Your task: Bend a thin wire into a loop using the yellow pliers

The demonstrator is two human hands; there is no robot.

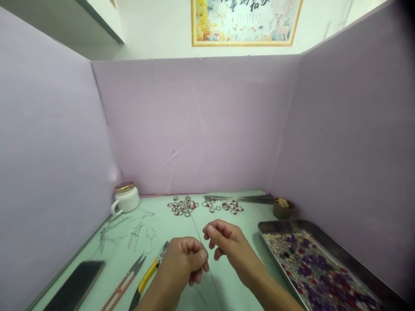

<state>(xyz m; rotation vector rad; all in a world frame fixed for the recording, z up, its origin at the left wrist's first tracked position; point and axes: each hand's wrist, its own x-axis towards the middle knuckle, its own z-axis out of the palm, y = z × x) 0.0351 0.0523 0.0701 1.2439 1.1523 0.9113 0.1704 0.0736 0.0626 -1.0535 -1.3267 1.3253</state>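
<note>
My left hand is closed, thumb pressed against the curled fingers, around a thin metal wire. The wire slants past the fingertips, one end reaching toward the beaded rings at the back and the other toward the front edge. Just right of it, my right hand has its thumb and index finger pinched together; whatever lies between them is too small to make out. Farther back lie a pile of small rings with red beads and a looser group of similar rings.
At left stand a white lidded mug, a dark phone, red-handled snips and yellow-handled pliers, with wire scraps behind. Rightward are a bead tray, a small brown pot and a wire bundle. Lilac panels enclose the table.
</note>
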